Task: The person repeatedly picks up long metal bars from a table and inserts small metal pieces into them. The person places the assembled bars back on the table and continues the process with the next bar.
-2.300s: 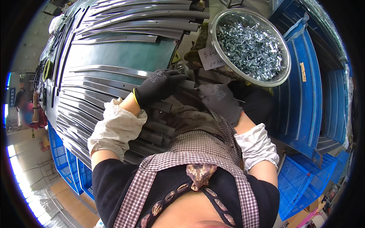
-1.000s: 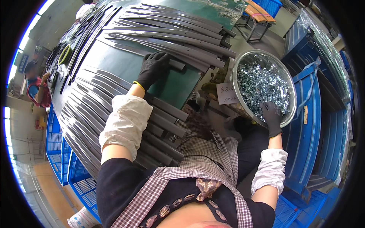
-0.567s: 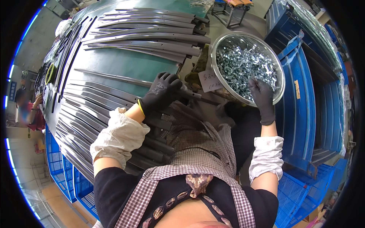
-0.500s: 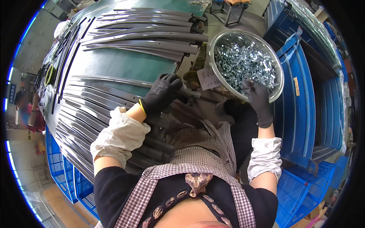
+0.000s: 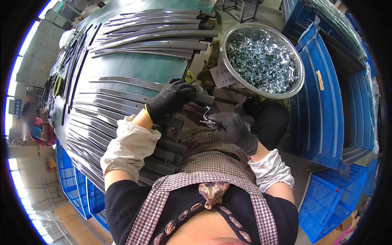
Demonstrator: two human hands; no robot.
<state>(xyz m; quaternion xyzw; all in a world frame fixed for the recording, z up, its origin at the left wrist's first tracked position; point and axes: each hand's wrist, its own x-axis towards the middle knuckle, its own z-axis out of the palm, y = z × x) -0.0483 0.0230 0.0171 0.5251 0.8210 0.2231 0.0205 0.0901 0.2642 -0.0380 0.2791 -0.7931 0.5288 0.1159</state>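
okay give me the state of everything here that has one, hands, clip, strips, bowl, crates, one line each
Left hand: gloved, grip closed on the end of a metal strip.
Right hand: gloved, pinching a small metal clip.
Metal strips: lying flat in rows on the green table.
Steel bowl: upright, full of clips.
Blue crates: stacked.

Metal rail (image 5: 206,99) end hidden under left hand (image 5: 169,98); paper tag (image 5: 222,76) partly tucked under bowl (image 5: 300,87).
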